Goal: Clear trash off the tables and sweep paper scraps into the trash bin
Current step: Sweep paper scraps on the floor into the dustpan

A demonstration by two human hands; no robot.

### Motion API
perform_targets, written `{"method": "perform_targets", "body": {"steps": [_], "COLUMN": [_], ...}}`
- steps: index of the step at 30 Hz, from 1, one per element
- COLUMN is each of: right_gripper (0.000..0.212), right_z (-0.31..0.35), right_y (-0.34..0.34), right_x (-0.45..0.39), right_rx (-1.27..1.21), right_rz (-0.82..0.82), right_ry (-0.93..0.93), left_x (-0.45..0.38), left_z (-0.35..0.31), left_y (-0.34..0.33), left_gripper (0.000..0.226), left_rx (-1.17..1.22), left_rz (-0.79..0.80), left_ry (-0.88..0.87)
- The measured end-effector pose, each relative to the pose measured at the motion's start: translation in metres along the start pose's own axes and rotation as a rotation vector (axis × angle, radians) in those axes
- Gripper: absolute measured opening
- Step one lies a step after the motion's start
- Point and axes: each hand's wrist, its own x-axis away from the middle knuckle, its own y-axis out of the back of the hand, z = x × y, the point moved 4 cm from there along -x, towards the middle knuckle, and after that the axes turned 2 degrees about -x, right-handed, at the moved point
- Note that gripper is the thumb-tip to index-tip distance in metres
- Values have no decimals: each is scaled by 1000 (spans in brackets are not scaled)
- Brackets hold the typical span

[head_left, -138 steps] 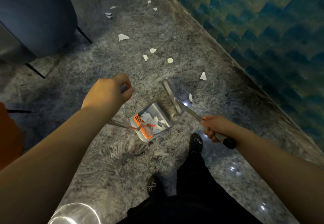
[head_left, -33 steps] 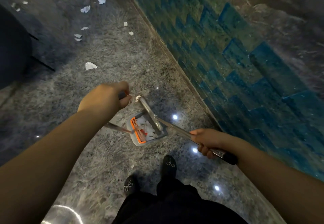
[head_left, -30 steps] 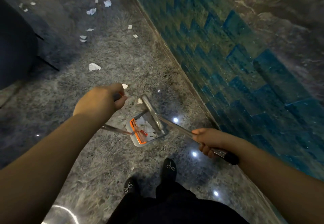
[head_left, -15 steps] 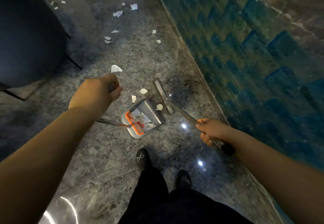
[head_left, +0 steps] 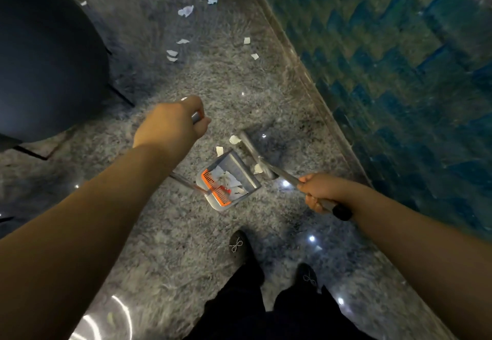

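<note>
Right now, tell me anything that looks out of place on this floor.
Torn white paper scraps litter the grey floor ahead beside the dark chair; three more lie just outside the dustpan by the broom head.

Both arms reach down; left hand (head_left: 170, 124) and right hand (head_left: 320, 190) apparently fisted.

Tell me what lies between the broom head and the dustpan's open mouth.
In the head view, one white paper scrap lies between the broom head and the dustpan mouth; two more sit at its far corner.
</note>
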Motion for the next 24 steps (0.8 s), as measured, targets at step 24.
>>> {"method": "perform_targets", "body": {"steps": [24], "right_gripper": [39], "right_z": [96], "right_y": [-29], "right_x": [34], "right_rx": [-15], "right_rz": [-25], "right_ry": [109], "left_x": [17], "left_z": [90], "left_y": [61], "left_gripper": [18], "left_rx": [75], "left_rz": [-140], "left_ry": [171]}}
